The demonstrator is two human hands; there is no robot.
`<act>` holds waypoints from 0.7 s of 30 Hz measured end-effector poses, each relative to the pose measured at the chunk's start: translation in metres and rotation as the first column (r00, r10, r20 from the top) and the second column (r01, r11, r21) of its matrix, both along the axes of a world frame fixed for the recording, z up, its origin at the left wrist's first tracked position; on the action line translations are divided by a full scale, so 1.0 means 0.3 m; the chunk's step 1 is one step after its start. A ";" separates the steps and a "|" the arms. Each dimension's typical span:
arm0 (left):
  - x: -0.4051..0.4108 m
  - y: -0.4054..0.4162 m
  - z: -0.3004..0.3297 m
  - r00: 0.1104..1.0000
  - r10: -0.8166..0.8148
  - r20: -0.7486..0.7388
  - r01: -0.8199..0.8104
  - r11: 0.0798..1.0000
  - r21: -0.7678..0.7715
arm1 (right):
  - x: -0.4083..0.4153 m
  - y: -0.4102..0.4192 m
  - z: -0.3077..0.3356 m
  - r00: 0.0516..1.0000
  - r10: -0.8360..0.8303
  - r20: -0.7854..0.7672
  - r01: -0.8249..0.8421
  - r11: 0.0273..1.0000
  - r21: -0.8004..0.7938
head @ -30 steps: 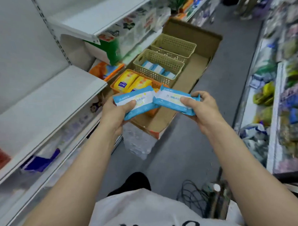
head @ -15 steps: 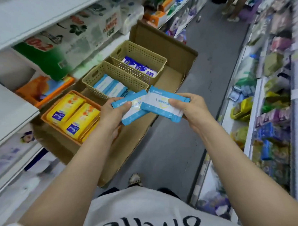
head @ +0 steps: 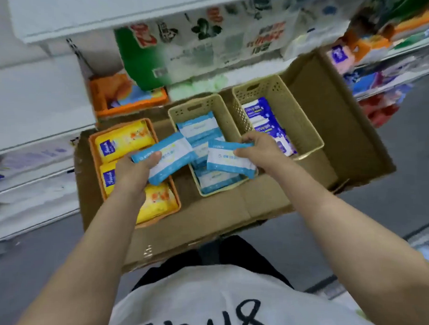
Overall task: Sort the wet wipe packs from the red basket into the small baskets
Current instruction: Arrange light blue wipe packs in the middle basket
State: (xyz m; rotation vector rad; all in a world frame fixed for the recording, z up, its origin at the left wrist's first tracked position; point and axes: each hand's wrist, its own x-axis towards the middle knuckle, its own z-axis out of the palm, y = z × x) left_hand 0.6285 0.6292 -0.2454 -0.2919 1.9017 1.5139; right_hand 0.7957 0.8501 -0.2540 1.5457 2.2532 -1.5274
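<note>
Packs: two light-blue wet wipe packs, left pack [head: 168, 159] and right pack [head: 229, 160], each pinched by curled fingers.
Hands: left hand [head: 136, 172], right hand [head: 259, 148].
Change: both came down over the middle basket [head: 175, 114] since a second ago.
Meaning: matching blue packs right under the fingers, so the drop looks next.

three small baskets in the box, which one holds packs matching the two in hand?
The middle beige perforated plastic basket: its light-blue-and-white packs match. The orange basket holds yellow packs, the right beige basket dark-blue ones.
</note>
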 end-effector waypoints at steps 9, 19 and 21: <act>0.047 -0.008 -0.049 0.976 0.210 0.061 -0.205 0.976 -0.073 | -0.169 0.065 -0.254 0.716 0.630 0.301 -0.646 0.761 -0.058; 0.024 0.055 -0.058 0.986 0.160 0.053 -0.157 0.986 -0.047 | -0.150 0.010 -0.319 0.512 0.681 0.523 -0.848 0.499 0.178; 0.020 0.080 -0.067 0.990 0.132 0.051 -0.130 0.991 -0.036 | -0.154 0.008 -0.308 0.446 0.668 0.595 -0.889 0.408 0.208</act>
